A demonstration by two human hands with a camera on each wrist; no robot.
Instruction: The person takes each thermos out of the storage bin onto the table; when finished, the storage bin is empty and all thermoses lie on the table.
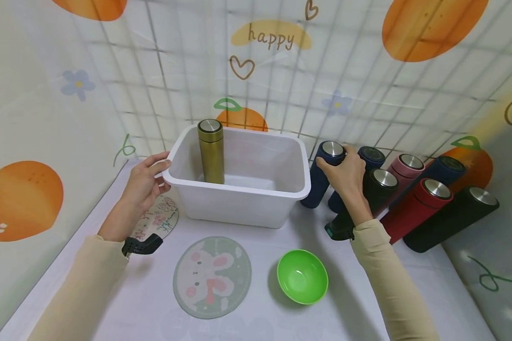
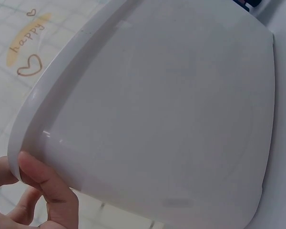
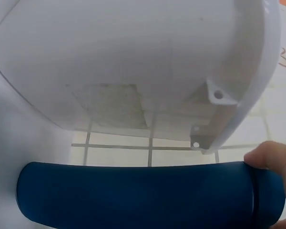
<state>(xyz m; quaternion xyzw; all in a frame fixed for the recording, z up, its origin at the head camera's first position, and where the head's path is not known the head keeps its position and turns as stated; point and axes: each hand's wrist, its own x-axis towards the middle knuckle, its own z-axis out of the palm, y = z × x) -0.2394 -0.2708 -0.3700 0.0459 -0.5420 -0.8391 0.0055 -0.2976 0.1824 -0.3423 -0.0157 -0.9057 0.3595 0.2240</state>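
A white plastic bin (image 1: pixel 234 203) stands on the table with a gold thermos (image 1: pixel 212 156) upright inside, at its left end. My left hand (image 1: pixel 141 182) pinches the bin's left rim; in the left wrist view the thumb and fingers (image 2: pixel 47 183) lie on either side of that rim. At the bin's right side, my right hand (image 1: pixel 345 173) grips the top of a dark blue thermos (image 1: pixel 317 182) with a silver lid. In the right wrist view this blue thermos (image 3: pixel 143 195) reaches down to the table beside the bin, the thumb near its cap.
Several more thermoses crowd the right: a pink one (image 1: pixel 405 168), a red one (image 1: pixel 418 208), a black one (image 1: pixel 452 218) and other blue ones. A green bowl (image 1: pixel 302 277) and a round rabbit mat (image 1: pixel 212 277) lie in front. Another mat (image 1: pixel 164 215) is under my left forearm.
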